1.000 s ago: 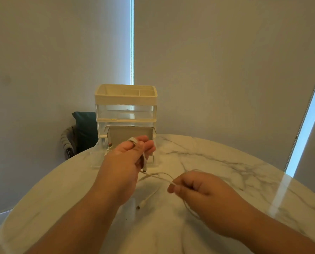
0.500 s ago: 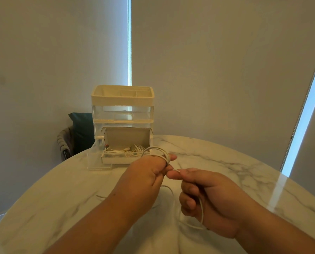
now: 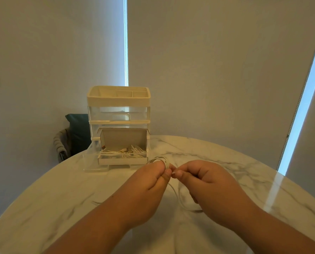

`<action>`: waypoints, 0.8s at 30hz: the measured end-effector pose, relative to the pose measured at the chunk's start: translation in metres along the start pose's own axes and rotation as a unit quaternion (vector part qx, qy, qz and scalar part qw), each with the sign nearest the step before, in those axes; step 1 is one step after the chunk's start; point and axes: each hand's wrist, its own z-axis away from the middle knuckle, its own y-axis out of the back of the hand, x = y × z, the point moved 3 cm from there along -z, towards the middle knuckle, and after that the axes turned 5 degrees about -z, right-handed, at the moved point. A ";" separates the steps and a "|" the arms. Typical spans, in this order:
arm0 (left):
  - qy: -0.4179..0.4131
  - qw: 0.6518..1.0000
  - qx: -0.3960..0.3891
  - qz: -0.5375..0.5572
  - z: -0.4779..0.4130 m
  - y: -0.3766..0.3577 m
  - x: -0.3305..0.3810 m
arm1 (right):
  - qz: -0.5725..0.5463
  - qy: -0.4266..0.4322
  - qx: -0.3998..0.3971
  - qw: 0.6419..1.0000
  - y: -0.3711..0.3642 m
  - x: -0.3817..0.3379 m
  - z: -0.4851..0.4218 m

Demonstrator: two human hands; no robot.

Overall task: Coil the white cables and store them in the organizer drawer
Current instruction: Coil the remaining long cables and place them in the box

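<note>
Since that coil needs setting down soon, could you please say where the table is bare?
Bare table lies left of the left hand, before the organizer, and right of the right hand. Crowded: between the hands, where the cable hangs, and the drawer holding cables.

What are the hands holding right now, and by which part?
The left hand holds the white cable by its coiled loops, wound round its fingers; the right hand pinches the loose strand beside the coil.

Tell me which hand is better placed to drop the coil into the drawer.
Probably left. The left hand holds the coil round its fingers and sits nearer the open drawer; the right hand only pinches the loose tail.
</note>
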 end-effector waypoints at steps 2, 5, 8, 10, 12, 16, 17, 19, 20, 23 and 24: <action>0.023 0.999 -0.020 0.022 0.001 -0.001 -0.006 | 0.030 0.019 0.017 0.999 0.002 0.001 -0.001; 0.021 0.999 -0.016 -0.038 -0.001 -0.005 -0.015 | 0.049 0.009 0.036 0.998 0.005 0.007 -0.006; 0.031 0.996 0.022 -0.082 -0.004 -0.004 -0.021 | 0.016 -0.015 0.001 1.000 0.006 0.014 -0.010; 0.047 0.994 0.057 -0.077 -0.006 0.004 -0.025 | 0.001 -0.012 -0.031 0.999 0.012 0.015 -0.012; 0.068 0.992 0.095 -0.055 -0.006 0.015 -0.028 | 0.069 0.009 -0.074 0.995 0.026 0.019 -0.015; 0.076 0.989 0.123 -0.010 -0.005 0.027 -0.028 | 0.232 -0.030 -0.233 0.944 0.035 0.045 -0.018; 0.073 0.990 0.121 -0.006 -0.004 0.027 -0.027 | 0.259 -0.036 -0.244 0.934 0.033 0.054 -0.021; 0.064 0.991 0.117 -0.007 -0.004 0.027 -0.028 | 0.265 -0.045 -0.242 0.932 0.031 0.062 -0.025; 0.062 0.992 0.113 -0.014 -0.004 0.028 -0.030 | 0.246 -0.050 -0.244 0.937 0.032 0.062 -0.026; 0.072 0.992 0.092 -0.038 -0.008 0.031 -0.041 | 0.114 -0.019 -0.261 0.958 0.040 0.051 -0.025; 0.082 0.992 0.083 -0.043 -0.009 0.032 -0.045 | 0.038 0.001 -0.271 0.962 0.043 0.046 -0.024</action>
